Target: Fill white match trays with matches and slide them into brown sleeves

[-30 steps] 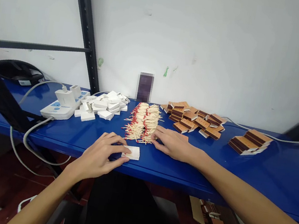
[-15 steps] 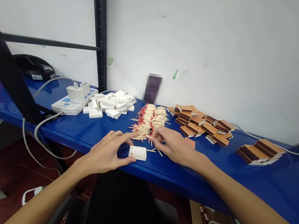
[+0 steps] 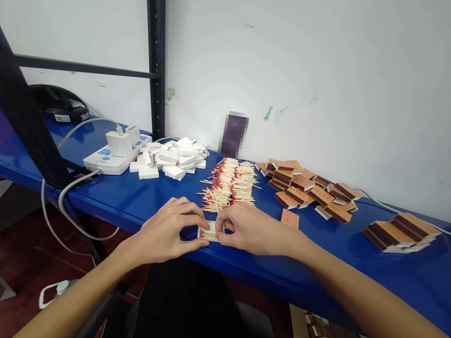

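Currently we are working at a blue surface [image 3: 417,279]; a match pile [image 3: 229,184] is lying across its middle; our left hand [image 3: 170,230] is grasping a small white tray [image 3: 212,226] just on our side of the pile; our right hand [image 3: 252,230] is resting over the tray's right end; matches [image 3: 210,235] are lying inside; whether it is pinching any, we cannot tell.

Open matchbox tray [image 3: 212,226], partly filled.
White, lying flat, near centre; red-tipped matches [image 3: 208,235] inside along near side. Loose match heap [image 3: 227,179] just beyond, heads mostly left.
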`<move>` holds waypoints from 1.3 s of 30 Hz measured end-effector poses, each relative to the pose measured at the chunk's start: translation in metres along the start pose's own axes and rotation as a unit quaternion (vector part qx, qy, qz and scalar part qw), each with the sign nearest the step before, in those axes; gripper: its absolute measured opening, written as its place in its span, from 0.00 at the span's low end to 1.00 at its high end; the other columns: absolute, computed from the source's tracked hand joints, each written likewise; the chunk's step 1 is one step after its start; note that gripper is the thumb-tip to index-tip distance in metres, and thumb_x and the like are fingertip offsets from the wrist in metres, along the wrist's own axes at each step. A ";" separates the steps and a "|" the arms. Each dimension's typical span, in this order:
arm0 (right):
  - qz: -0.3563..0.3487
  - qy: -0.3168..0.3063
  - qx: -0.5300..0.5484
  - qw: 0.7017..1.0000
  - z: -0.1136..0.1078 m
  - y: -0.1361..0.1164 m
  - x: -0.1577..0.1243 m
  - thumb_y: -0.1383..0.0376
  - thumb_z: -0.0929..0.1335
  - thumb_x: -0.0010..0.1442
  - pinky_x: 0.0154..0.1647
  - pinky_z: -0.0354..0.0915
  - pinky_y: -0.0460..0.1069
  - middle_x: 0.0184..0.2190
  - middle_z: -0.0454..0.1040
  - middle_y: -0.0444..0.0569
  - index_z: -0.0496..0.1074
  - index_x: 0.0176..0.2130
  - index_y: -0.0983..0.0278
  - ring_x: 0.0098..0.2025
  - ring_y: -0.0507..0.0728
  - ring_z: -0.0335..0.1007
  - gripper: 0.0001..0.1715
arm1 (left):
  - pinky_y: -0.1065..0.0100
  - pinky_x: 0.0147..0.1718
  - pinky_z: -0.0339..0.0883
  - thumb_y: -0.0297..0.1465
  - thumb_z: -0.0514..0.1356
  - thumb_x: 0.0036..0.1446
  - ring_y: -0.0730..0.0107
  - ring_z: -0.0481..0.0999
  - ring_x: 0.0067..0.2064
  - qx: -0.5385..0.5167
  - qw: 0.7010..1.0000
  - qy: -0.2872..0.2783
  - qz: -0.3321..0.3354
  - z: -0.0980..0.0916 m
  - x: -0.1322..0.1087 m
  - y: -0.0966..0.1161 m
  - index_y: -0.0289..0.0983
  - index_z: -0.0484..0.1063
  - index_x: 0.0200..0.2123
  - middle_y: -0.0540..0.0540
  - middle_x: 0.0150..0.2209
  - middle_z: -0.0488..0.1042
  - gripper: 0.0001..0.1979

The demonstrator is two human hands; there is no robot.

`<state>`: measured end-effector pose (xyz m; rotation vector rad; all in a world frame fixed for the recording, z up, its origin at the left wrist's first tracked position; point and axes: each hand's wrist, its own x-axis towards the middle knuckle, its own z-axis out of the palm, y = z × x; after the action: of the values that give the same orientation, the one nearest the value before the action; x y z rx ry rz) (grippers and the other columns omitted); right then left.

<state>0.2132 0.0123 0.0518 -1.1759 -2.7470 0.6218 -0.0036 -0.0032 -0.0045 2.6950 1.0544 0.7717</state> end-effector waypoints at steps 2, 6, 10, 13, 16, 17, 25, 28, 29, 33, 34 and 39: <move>-0.012 -0.002 0.037 0.999 -0.004 0.002 -0.001 0.61 0.67 0.60 0.27 0.52 0.46 0.23 0.69 0.43 0.77 0.33 0.65 0.25 0.49 0.59 0.11 | 0.59 0.48 0.56 0.40 0.61 0.61 0.63 0.70 0.45 0.003 1.000 0.001 -0.001 0.000 0.000 -0.001 0.44 0.77 0.41 0.49 0.44 0.75 0.09; 0.019 0.120 0.052 0.991 -0.015 0.013 -0.012 0.58 0.64 0.64 0.27 0.52 0.46 0.22 0.67 0.42 0.74 0.32 0.66 0.24 0.50 0.58 0.16 | 0.60 0.47 0.56 0.41 0.61 0.62 0.63 0.69 0.45 0.006 1.000 -0.001 0.009 0.000 -0.001 -0.001 0.43 0.78 0.39 0.49 0.44 0.75 0.09; 0.039 0.071 -0.020 0.997 -0.018 0.033 -0.027 0.60 0.68 0.60 0.27 0.52 0.47 0.23 0.68 0.42 0.75 0.34 0.64 0.25 0.51 0.61 0.10 | 0.60 0.47 0.57 0.41 0.60 0.63 0.63 0.69 0.45 0.005 1.000 -0.005 0.015 -0.001 -0.001 0.000 0.44 0.79 0.38 0.48 0.44 0.75 0.10; 0.058 0.067 -0.054 0.995 -0.011 0.043 -0.034 0.61 0.68 0.59 0.29 0.53 0.47 0.26 0.70 0.45 0.76 0.35 0.62 0.29 0.53 0.64 0.08 | 0.59 0.48 0.57 0.41 0.59 0.64 0.62 0.70 0.45 0.009 1.000 -0.014 0.019 -0.001 0.000 0.000 0.44 0.79 0.38 0.48 0.45 0.75 0.11; 0.077 0.086 -0.069 0.991 -0.004 0.045 -0.034 0.60 0.68 0.59 0.30 0.53 0.48 0.29 0.72 0.46 0.75 0.36 0.62 0.31 0.54 0.65 0.08 | 0.58 0.48 0.57 0.41 0.59 0.63 0.62 0.71 0.46 0.004 1.000 -0.017 0.020 -0.002 -0.001 -0.001 0.44 0.79 0.38 0.47 0.45 0.75 0.11; 0.077 0.088 -0.071 0.991 -0.002 0.045 -0.033 0.60 0.68 0.59 0.30 0.53 0.48 0.29 0.72 0.46 0.75 0.35 0.61 0.31 0.54 0.65 0.08 | 0.58 0.49 0.57 0.41 0.60 0.63 0.62 0.72 0.46 -0.001 1.000 -0.014 0.018 -0.002 -0.001 -0.001 0.43 0.78 0.39 0.47 0.45 0.76 0.11; 0.048 0.093 -0.071 0.992 0.004 0.042 -0.029 0.65 0.65 0.61 0.29 0.53 0.47 0.25 0.69 0.44 0.72 0.31 0.63 0.28 0.52 0.63 0.09 | 0.58 0.52 0.58 0.38 0.66 0.56 0.61 0.73 0.47 -0.041 0.999 0.005 0.010 -0.005 -0.003 0.002 0.41 0.73 0.44 0.49 0.44 0.78 0.13; 0.050 0.129 -0.055 0.989 0.001 0.041 -0.032 0.66 0.65 0.60 0.30 0.55 0.47 0.28 0.71 0.45 0.72 0.32 0.63 0.29 0.52 0.65 0.07 | 0.59 0.51 0.59 0.37 0.66 0.56 0.62 0.73 0.47 -0.048 0.999 0.008 0.021 -0.006 -0.004 0.002 0.41 0.72 0.44 0.49 0.44 0.78 0.13; 0.049 0.142 -0.044 0.988 -0.001 0.041 -0.034 0.67 0.65 0.59 0.31 0.56 0.47 0.29 0.72 0.45 0.72 0.32 0.63 0.30 0.52 0.66 0.07 | 0.59 0.51 0.59 0.37 0.66 0.56 0.62 0.73 0.47 -0.050 0.998 0.009 0.024 -0.006 -0.004 0.002 0.41 0.72 0.44 0.49 0.44 0.78 0.13; 0.055 0.175 0.020 0.983 -0.007 0.042 -0.042 0.69 0.66 0.54 0.32 0.61 0.47 0.28 0.74 0.45 0.72 0.30 0.64 0.30 0.53 0.68 0.03 | 0.59 0.52 0.59 0.37 0.66 0.56 0.62 0.73 0.47 -0.056 0.998 0.010 0.035 -0.006 -0.004 0.001 0.41 0.72 0.44 0.48 0.44 0.77 0.13; 0.061 0.178 0.038 0.981 -0.008 0.043 -0.044 0.70 0.66 0.53 0.32 0.62 0.47 0.27 0.74 0.45 0.72 0.30 0.64 0.29 0.53 0.68 0.03 | 0.59 0.51 0.60 0.37 0.66 0.56 0.62 0.73 0.47 -0.055 0.998 0.011 0.037 -0.006 -0.004 0.001 0.41 0.72 0.44 0.48 0.44 0.77 0.13; 0.037 0.163 0.043 0.985 -0.005 0.049 -0.051 0.70 0.63 0.56 0.30 0.62 0.48 0.28 0.74 0.46 0.75 0.37 0.63 0.28 0.53 0.67 0.12 | 0.59 0.49 0.61 0.37 0.65 0.56 0.62 0.73 0.45 -0.053 0.998 0.008 0.042 -0.005 -0.004 0.001 0.41 0.73 0.43 0.47 0.42 0.77 0.12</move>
<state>0.2829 0.0075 0.0404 -1.2415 -2.3907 0.4967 -0.0081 -0.0071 -0.0010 2.6620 0.8838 0.8399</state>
